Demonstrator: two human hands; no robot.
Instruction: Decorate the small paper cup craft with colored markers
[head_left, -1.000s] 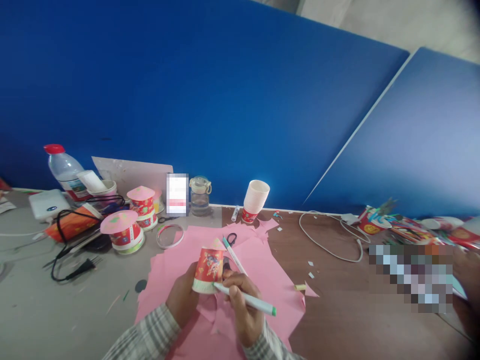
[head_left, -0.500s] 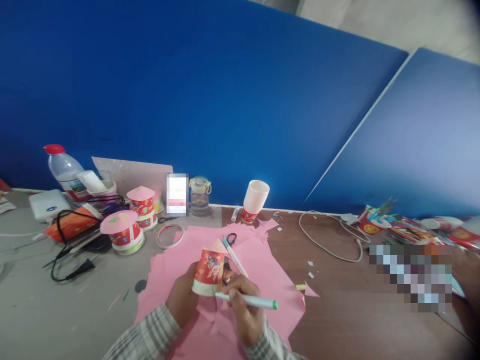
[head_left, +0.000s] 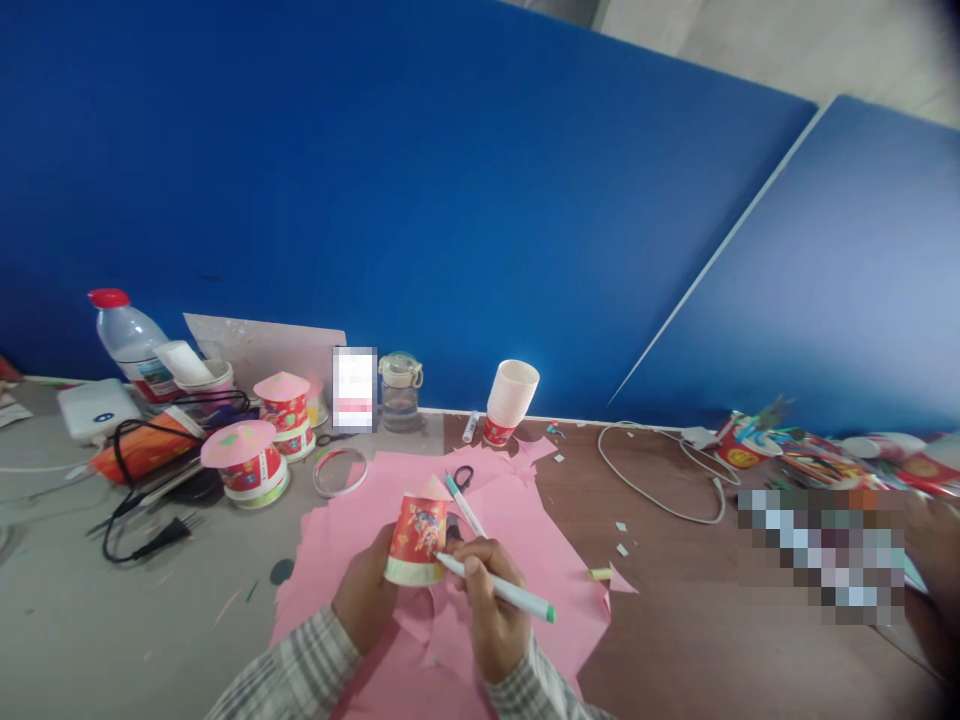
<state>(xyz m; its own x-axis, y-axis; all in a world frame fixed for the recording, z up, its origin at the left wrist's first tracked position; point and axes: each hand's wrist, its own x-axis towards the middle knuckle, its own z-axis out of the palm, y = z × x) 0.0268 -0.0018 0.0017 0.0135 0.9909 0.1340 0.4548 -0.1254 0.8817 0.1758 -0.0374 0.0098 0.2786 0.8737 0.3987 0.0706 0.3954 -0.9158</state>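
My left hand (head_left: 365, 597) grips an upturned red paper cup (head_left: 417, 537) with a pink paper cone on top, held over the pink paper sheet (head_left: 352, 525). My right hand (head_left: 491, 607) holds a white marker (head_left: 501, 591) with a green end; its tip touches the cup's lower right side. A second marker (head_left: 463, 504) and small black scissors (head_left: 463, 477) lie on the pink sheet just behind the cup.
Two finished cups with pink lids (head_left: 247, 460) stand at the left near a tape ring (head_left: 340, 472), black cable (head_left: 139, 505) and water bottle (head_left: 131, 343). A stack of paper cups (head_left: 507, 400) and glass jar (head_left: 400, 391) stand by the blue partition. White cable (head_left: 656, 465) lies right.
The marker has tilted and its tip has risen a little on the cup's side. My right hand shifted slightly upward. The cup and my left hand stayed in place.
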